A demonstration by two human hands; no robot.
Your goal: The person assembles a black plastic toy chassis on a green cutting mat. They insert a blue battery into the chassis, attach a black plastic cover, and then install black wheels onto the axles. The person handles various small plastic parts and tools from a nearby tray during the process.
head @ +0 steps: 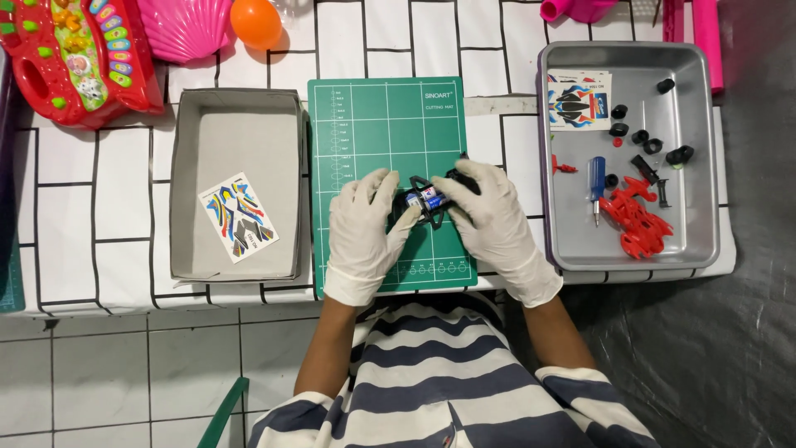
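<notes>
Left hand: gloved, fingers curled, gripping black toy chassis
Right hand: gloved (white), fingers pinching chassis's other end
Underneath: green cutting mat

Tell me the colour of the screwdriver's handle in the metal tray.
Blue handle on the screwdriver, lying in the metal tray; the head view shows it.

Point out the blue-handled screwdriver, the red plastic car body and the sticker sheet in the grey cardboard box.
Blue-handled screwdriver (596, 179): head view, on its handle.
Red plastic car body (637, 222): head view, its middle.
Sticker sheet (239, 216): head view, sheet centre.
</notes>
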